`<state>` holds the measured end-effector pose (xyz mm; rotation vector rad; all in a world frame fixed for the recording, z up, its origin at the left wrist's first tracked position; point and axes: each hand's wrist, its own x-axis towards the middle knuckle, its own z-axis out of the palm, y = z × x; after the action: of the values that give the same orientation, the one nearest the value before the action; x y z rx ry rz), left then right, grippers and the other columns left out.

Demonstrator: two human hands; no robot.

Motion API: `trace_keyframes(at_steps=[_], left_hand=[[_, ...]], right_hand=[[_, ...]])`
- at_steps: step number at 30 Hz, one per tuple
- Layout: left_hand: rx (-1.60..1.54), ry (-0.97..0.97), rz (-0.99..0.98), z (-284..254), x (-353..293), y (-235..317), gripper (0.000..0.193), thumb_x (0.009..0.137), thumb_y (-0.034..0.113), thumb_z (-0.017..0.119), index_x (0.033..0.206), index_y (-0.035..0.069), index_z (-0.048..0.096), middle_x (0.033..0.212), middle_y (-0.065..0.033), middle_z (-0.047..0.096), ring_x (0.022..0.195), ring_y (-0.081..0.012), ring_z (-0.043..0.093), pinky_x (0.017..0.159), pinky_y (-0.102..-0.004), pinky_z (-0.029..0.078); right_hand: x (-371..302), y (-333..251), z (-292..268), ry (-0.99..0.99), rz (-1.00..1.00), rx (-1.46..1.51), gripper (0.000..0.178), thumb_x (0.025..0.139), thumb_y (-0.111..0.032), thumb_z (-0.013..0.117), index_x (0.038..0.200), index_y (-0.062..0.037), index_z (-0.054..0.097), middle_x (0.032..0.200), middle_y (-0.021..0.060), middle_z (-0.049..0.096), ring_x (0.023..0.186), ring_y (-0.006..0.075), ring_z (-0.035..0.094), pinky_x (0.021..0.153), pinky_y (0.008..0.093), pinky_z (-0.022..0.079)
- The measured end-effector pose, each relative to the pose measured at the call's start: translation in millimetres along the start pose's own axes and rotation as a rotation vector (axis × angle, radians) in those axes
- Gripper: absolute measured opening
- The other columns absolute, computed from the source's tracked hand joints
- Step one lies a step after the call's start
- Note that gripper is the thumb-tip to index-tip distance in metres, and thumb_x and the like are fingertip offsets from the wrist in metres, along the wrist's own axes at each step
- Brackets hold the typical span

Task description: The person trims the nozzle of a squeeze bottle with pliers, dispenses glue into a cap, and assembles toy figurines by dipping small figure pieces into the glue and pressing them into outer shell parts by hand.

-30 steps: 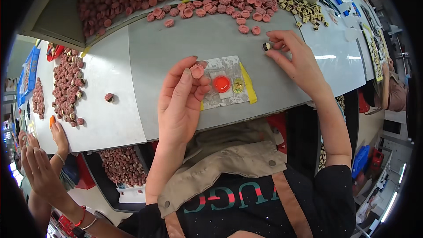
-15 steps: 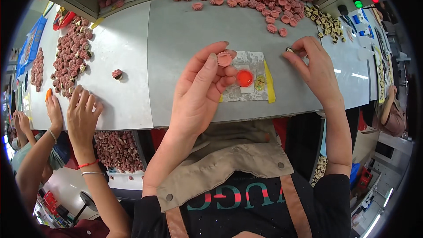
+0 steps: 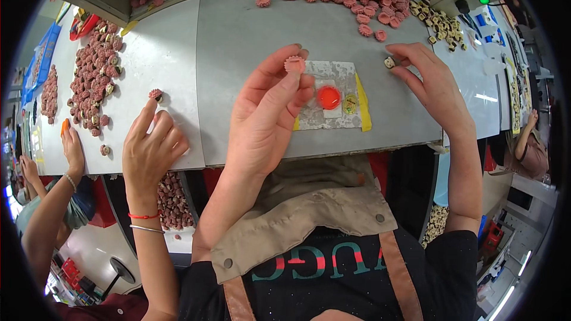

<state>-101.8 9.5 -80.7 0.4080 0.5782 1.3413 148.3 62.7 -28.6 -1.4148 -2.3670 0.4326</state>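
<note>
My left hand (image 3: pixel 264 107) is raised over the table, thumb and fingers closed on a pink scalloped cap (image 3: pixel 294 64). The cap's hollow side with a small slot faces up. My right hand (image 3: pixel 431 77) is to the right, thumb and forefinger pinching a small cream-and-black block (image 3: pixel 389 62). Below and between the hands lies a worn whitish plate (image 3: pixel 315 121) with yellow tape on its edges. On it sits a round red dish (image 3: pixel 329 97), beside a small yellow-green round sticker (image 3: pixel 350 104). The left fingers partly cover the plate's left side.
Loose pink caps (image 3: pixel 363 0) are heaped at the back, and cream-and-black blocks (image 3: pixel 446 30) at the back right. Joined pieces (image 3: pixel 95 77) form a pile on the left. A co-worker's hand (image 3: pixel 151 137) reaches a single joined piece (image 3: pixel 156 94). Open bins hang below the table edge.
My left hand has moved slightly left and up with the cap. The block in my right fingers has turned into fuller view. The co-worker's hand has moved right to the single joined piece.
</note>
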Motion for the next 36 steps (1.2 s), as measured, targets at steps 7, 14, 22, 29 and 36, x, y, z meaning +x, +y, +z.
trace_keyframes(at_steps=[7,14,22,29,36], left_hand=[[0.060,-0.013,0.053,4.0,-8.8,5.0,0.033,0.094,0.010,0.055,0.125,0.002,0.048,0.111,-0.0089,0.058,0.093,-0.0146,0.061,0.081,-0.0266,0.050],[0.078,-0.078,0.072,-3.4,-10.5,4.9,0.034,0.094,0.013,0.055,0.125,0.001,0.048,0.113,-0.0058,0.056,0.098,-0.0143,0.059,0.085,-0.0265,0.050],[0.136,-0.091,0.103,0.0,-13.9,6.3,0.036,0.094,0.013,0.056,0.126,0.000,0.047,0.112,-0.0047,0.056,0.100,-0.0127,0.059,0.085,-0.0258,0.049],[0.153,-0.134,0.164,-4.5,-14.0,0.6,0.032,0.094,0.009,0.055,0.123,-0.001,0.046,0.108,-0.0043,0.056,0.095,-0.0086,0.056,0.083,-0.0227,0.047],[0.253,-0.163,0.248,-3.8,-13.7,-8.7,0.029,0.093,0.005,0.055,0.121,0.000,0.048,0.108,-0.0042,0.054,0.096,-0.0083,0.054,0.079,-0.0225,0.046]], right_hand=[[2.4,-5.6,-7.5,-0.072,-0.053,-0.110,0.015,0.085,-0.002,0.058,0.100,0.0006,0.059,0.093,0.0119,0.058,0.086,0.0266,0.059,0.076,0.0314,0.046],[8.6,-15.9,1.0,-0.110,-0.014,-0.050,0.017,0.086,-0.001,0.056,0.103,0.0022,0.056,0.095,0.0132,0.058,0.088,0.0263,0.058,0.079,0.0310,0.045],[8.2,-17.0,-1.6,-0.115,-0.023,-0.065,0.017,0.086,0.001,0.056,0.102,0.0018,0.056,0.094,0.0132,0.057,0.085,0.0274,0.057,0.077,0.0311,0.045],[5.6,-20.0,4.0,-0.086,-0.013,-0.101,0.016,0.086,0.000,0.056,0.102,0.0013,0.057,0.094,0.0128,0.055,0.086,0.0271,0.056,0.077,0.0318,0.045],[4.9,-18.6,3.7,-0.099,0.011,-0.167,0.015,0.086,-0.001,0.056,0.101,0.0016,0.058,0.095,0.0132,0.056,0.088,0.0283,0.056,0.080,0.0321,0.044]])
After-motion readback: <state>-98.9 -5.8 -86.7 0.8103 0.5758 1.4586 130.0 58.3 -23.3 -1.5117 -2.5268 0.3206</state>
